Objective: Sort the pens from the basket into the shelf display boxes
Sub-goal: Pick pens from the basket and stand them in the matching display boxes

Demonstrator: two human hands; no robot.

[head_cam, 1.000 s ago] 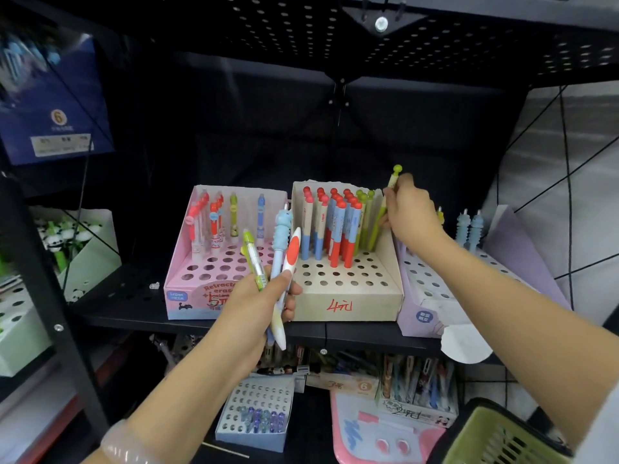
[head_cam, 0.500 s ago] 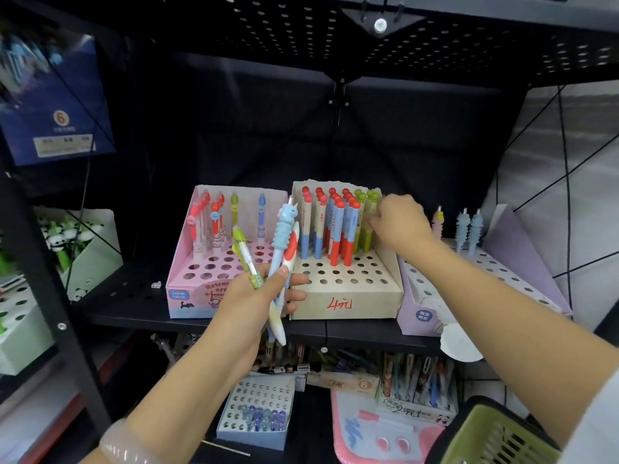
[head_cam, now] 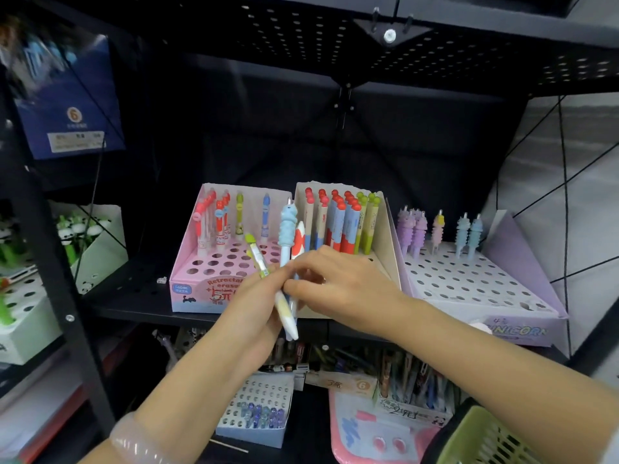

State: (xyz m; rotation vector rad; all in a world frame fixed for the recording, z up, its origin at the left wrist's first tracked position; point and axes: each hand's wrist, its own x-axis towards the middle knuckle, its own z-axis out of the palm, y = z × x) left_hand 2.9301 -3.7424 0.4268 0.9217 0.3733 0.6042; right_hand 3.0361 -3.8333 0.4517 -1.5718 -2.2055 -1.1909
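Note:
My left hand grips a bundle of three pens in front of the shelf: a green pen, a blue unicorn pen and a red-and-white pen. My right hand is at the bundle, its thumb and fingers pinching the pens' middle; which pen it holds is hidden. Behind stand the pink display box, the beige display box with red-capped and green pens, and the purple unicorn box. The green basket shows at the bottom right.
A white box of panda pens stands on the left shelf behind a black upright. The lower shelf holds a small perforated box and other pen boxes. A black perforated shelf hangs overhead.
My right hand left the green pens at the back of the beige box, now standing in their holes, and came down to the bundle in my left hand. The left hand barely moved.

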